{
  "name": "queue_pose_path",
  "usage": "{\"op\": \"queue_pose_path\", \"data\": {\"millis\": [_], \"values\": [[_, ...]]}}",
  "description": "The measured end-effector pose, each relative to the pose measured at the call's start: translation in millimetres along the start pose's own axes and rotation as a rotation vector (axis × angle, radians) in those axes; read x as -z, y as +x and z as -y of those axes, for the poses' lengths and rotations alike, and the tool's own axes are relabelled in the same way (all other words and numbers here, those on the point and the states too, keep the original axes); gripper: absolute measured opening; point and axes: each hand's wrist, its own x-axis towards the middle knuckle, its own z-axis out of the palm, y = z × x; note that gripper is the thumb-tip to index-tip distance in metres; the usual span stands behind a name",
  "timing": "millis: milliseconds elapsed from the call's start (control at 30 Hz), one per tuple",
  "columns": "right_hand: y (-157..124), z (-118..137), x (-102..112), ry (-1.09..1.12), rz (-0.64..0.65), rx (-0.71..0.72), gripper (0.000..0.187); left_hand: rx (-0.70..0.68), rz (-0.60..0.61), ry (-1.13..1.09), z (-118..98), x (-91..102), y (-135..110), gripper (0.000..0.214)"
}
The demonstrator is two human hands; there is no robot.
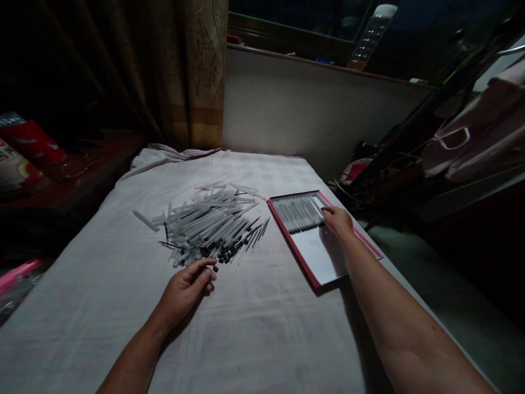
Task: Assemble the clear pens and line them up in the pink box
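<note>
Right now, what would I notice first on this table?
A big messy pile of clear pens sprawls in the middle of the white cloth, with the left hand at its near edge. To the right, the right hand touches a tidy row of pens in a red-rimmed tray.

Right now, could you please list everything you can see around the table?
loose pens: large pile, clear-grey with black tips, mid-cloth
boxed pens: one row, same colours, box's far end
box: one, red-rimmed, white inside, right of the pile
tablecloth: one, white, under pile and box
curtain: one, brown, back left
remote control: one, pale, far back, upper right
packets: two, mostly red, far left
garment: one, pink, hanging right
left hand: fingers curled at the pile's near edge
right hand: fingertips on the boxed row
</note>
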Motion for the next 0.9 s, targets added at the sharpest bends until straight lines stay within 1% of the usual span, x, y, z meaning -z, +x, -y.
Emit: {"op": "queue_pose_path", "data": {"millis": [100, 200, 367, 533, 700, 900], "values": [[-1, 1, 1, -0.017, -0.008, -0.031, 0.041, 0.006, 0.0, -0.013, 1, 0.1, 1, 0.049], [0, -5, 0, -0.035, -0.008, -0.052, 0.045, 0.004, -0.009, -0.023, 2, -0.2, 1, 0.049], [4, -17, -7, -0.043, 0.003, -0.004, 0.039, 0.006, 0.002, -0.021, 1, -0.1, 1, 0.049], [5, -20, -12, -0.058, 0.011, 0.033, 0.037, 0.014, -0.002, -0.005, -2, -1.3, -1, 0.047], [2, -19, -11, -0.073, 0.023, 0.058, 0.039, 0.015, -0.025, -0.01, -4, -3.1, -3, 0.048], [4, -16, -7, -0.086, 0.061, 0.074, 0.036, 0.016, -0.009, 0.002, -4, -1.6, -1, 0.053]]}}
